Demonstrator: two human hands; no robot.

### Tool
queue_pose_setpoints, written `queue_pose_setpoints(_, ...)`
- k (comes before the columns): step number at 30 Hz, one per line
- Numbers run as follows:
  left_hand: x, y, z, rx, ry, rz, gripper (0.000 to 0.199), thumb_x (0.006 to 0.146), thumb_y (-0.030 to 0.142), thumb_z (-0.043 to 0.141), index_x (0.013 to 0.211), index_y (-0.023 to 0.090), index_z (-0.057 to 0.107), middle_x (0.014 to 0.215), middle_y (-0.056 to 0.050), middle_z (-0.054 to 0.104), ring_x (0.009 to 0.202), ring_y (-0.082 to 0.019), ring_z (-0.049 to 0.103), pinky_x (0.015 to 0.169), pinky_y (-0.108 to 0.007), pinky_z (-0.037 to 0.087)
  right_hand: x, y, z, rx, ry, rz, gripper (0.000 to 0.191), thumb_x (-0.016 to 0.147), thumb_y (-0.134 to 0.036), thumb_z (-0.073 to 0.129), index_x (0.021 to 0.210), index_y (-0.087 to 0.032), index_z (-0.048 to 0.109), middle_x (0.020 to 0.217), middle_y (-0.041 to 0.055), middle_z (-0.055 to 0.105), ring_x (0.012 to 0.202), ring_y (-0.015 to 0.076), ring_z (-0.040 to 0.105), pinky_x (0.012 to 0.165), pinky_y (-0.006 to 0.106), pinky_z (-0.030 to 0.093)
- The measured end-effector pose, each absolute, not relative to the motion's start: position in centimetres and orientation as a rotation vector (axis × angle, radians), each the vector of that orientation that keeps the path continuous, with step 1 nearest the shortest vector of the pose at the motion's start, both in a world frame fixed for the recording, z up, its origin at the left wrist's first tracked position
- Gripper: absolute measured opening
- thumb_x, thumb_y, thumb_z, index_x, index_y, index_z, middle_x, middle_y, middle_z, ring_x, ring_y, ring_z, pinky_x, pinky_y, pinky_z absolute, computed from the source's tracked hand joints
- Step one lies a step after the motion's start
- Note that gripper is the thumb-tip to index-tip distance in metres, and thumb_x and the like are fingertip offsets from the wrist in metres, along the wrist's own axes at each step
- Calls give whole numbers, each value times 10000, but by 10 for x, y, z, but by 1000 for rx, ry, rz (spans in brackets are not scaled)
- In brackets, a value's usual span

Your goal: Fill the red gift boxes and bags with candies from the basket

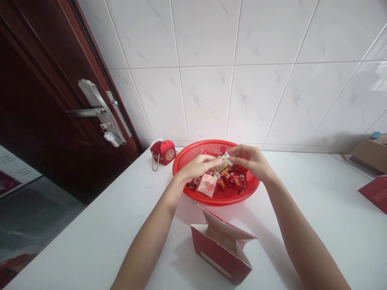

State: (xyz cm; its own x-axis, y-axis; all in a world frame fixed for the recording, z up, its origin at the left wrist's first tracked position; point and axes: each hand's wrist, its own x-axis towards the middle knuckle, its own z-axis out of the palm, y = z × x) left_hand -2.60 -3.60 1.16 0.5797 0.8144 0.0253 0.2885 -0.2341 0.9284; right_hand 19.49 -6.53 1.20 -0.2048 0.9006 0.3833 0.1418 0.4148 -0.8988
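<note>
Over the red plastic basket [216, 202], both hands meet at a small yellow-and-white wrapped snack [223, 166]. My right hand [253, 162] pinches the wrapper's right end between thumb and fingers. At its left end, the fingers of my left hand [198, 166] close on the wrapper, partly hiding it. Inside the basket lie several red-wrapped sweets [236, 180] and a pale pink square packet [207, 184]. Nearer to me, between my forearms, a red paper box [219, 253] stands on the table with its top flaps apart.
A closed small red gift box [163, 152] with rope handles stands left of the basket on the white table [127, 209]. At the right are a cardboard box [371, 153] and a flat red piece [376, 194]. Behind rises a tiled wall [205, 92]; a wooden door [45, 80] stands left.
</note>
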Motion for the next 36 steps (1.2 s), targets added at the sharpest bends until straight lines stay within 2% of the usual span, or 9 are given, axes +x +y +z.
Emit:
queue_pose_setpoints(3,-25,-38,10,1781,802,656,284,759,436,776,859,171,769,850,-38,739,879,-239,692,789,-326,526,193,-66,13,-901,-1567,923,356,735,-468,854,928,-196,730,886,61,750,787,203,694,754,366,577)
queue_pose_setpoints(6,-24,-38,6,1773,776,714,261,734,422,807,815,175,775,789,-29,727,828,-231,683,783,-333,524,192,-68,14,-918,-1582,990,408,737,-478,857,1007,-201,723,931,67,756,834,217,709,756,366,580)
queue_pose_setpoints(12,-24,-38,5,1791,741,730,269,730,426,822,825,177,782,792,-21,716,813,-212,666,726,-303,501,189,-67,12,-889,-1612,1131,409,701,-493,881,918,-181,730,922,75,767,839,229,719,747,361,577)
queue_pose_setpoints(15,-25,-38,7,1757,755,764,311,747,436,822,901,170,778,837,-28,722,778,-181,649,686,-282,487,189,-66,11,-873,-1515,1120,413,670,-479,908,897,-191,718,923,67,776,859,230,728,778,362,581)
queue_pose_setpoints(22,-27,-34,9,1576,775,932,381,656,452,888,872,154,790,875,-72,766,834,-208,689,814,-340,529,193,-63,9,-889,-1390,1042,417,651,-509,912,857,-212,704,875,45,773,820,223,719,795,369,566)
queue_pose_setpoints(31,-22,-32,9,1661,781,1101,314,673,459,853,761,163,792,796,-55,765,793,-211,680,802,-332,529,191,-60,7,-853,-1305,1078,430,557,-433,972,820,-228,701,821,12,751,816,199,698,797,332,547)
queue_pose_setpoints(36,-22,-33,11,1651,794,1168,322,665,456,847,795,168,791,810,-51,769,779,-205,675,807,-334,539,190,-61,8,-825,-1283,1118,417,634,-514,923,823,-226,687,775,8,731,734,166,664,743,308,524)
